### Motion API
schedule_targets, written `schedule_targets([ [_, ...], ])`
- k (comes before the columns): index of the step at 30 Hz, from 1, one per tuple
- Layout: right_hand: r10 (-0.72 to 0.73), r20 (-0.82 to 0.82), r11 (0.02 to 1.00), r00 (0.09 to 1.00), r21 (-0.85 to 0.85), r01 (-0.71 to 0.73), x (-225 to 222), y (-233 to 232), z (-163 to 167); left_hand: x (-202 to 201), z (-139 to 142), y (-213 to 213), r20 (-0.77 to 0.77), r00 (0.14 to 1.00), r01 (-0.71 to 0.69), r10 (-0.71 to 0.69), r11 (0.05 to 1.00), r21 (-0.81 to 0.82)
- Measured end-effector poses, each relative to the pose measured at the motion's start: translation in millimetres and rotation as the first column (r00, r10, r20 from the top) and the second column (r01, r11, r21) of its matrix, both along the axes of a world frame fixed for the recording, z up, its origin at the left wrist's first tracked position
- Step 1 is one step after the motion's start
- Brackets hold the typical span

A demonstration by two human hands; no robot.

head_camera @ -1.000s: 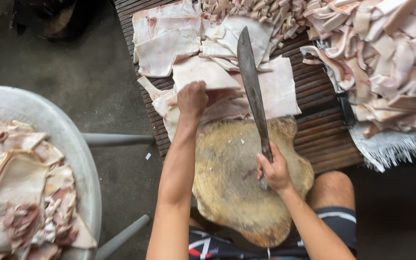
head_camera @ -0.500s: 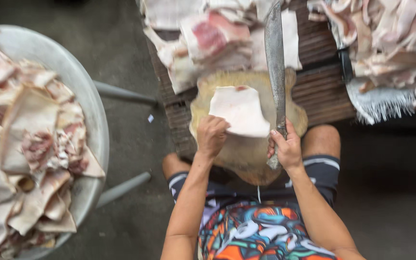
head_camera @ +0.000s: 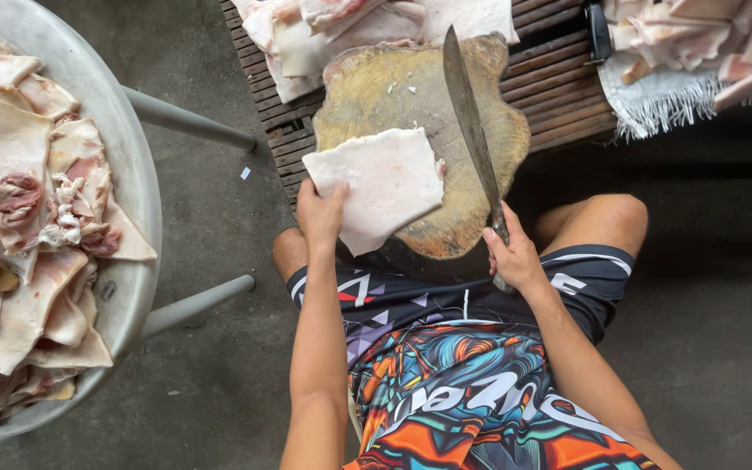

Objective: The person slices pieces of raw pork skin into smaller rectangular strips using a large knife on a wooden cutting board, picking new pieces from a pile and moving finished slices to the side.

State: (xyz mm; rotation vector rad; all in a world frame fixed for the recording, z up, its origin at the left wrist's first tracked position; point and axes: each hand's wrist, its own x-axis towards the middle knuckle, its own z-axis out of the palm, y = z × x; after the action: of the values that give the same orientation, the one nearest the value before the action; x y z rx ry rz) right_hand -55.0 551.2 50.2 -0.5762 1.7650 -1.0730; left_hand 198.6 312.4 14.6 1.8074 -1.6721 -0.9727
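Note:
A pale slab of pork skin (head_camera: 382, 180) lies flat on a round wooden chopping block (head_camera: 411, 96), overhanging its near edge. My left hand (head_camera: 319, 211) grips the slab's near left corner. My right hand (head_camera: 513, 255) is closed around the handle of a long cleaver-like knife (head_camera: 470, 122). The blade points away from me and stands on edge above the block, just right of the slab.
A large metal basin (head_camera: 137, 174) on tubular legs at the left holds several pieces of pork skin. More pieces (head_camera: 376, 26) are piled on the slatted wooden bench (head_camera: 559, 78) behind the block. A fringed cloth (head_camera: 654, 104) hangs at the right. My knees are under the block.
My left hand pulled one slab from the pile onto the block, then toward me. The knife stayed in my right hand. The view tilted down toward my lap.

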Motion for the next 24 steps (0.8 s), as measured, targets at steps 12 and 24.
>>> schedule_targets([
  [12, -0.080, 0.073, 0.988, 0.994, -0.124, 0.088, 7, 5, -11, -148, 51, 52, 0.315, 0.864, 0.500, -0.392, 0.737, -0.455],
  [24, -0.086, 0.059, 0.980, 0.995, -0.172, 0.095, 8, 7, 10, -147, 2, 30, -0.170, 0.890, 0.439, -0.423, 0.896, 0.072],
])
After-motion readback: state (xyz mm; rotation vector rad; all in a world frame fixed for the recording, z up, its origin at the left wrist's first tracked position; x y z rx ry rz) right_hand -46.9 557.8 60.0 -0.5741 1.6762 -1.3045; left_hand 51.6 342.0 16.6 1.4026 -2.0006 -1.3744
